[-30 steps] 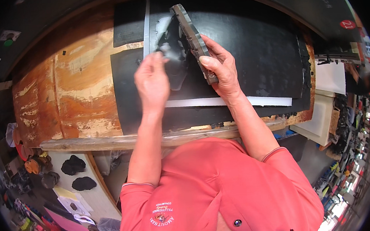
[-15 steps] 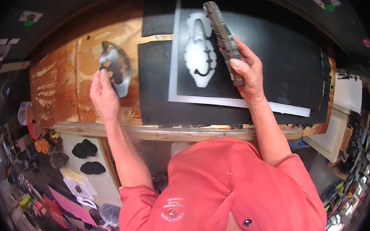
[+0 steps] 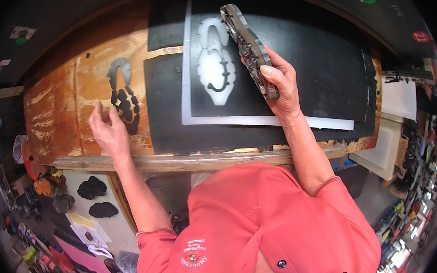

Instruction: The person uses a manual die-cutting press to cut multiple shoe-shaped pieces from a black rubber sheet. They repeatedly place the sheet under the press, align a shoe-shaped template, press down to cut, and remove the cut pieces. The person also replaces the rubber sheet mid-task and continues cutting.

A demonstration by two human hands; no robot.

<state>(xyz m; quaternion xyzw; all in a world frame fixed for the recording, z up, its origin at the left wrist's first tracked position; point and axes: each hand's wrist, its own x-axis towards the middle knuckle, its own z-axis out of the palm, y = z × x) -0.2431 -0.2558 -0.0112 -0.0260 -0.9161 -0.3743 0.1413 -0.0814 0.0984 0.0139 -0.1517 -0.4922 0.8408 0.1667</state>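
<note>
Metal die (image 3: pixel 247 48) — gripped in right hand (image 3: pixel 283 82); long axis slanting far-left | dark cut piece (image 3: pixel 133 101) just right of left hand (image 3: pixel 109 130) — the nearer, loosely spread

The die (image 3: pixel 251 52) at right is grey metal with a dull shine; the black sheet (image 3: pixel 321 67) beneath looks smooth and faintly glossy, the cut-out (image 3: pixel 119 64) at left similarly sleek. The desk (image 3: pixel 91 90) is rough, scuffed wood, the near shirt (image 3: pixel 285 198) matt cloth.

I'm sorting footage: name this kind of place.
Probably a cutting workshop: a die-like tool in the right hand, a cut piece on the scarred wooden board, and a similar cutout in the black sheet.
</note>
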